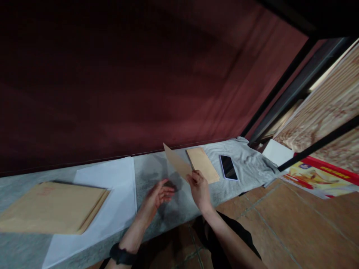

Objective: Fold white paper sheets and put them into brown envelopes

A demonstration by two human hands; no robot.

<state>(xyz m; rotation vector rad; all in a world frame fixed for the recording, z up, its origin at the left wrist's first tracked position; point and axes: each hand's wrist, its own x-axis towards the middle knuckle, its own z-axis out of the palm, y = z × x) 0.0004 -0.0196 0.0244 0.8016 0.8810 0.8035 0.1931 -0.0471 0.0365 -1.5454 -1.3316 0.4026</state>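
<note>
My right hand (198, 186) pinches the lower right corner of a small brown paper envelope (176, 162), which is tilted up above the cloth-covered surface (151, 168). A thin dark line shows near those fingertips; I cannot tell if it is a pen or a shadow. My left hand (161, 195), with a dark band on its wrist, hovers left of the envelope, fingers loosely apart and holding nothing; a dark patch by its fingertips is unclear. Just behind my right hand lies a short stack of small brown envelopes (204, 164).
A phone (228, 167) lies right of the small stack. At the left, large brown envelopes (56, 205) rest in a pile, partly over white paper sheets (120, 186). A dark red panel (126, 93) rises behind. A red and yellow box (322, 175) is on the tiled floor.
</note>
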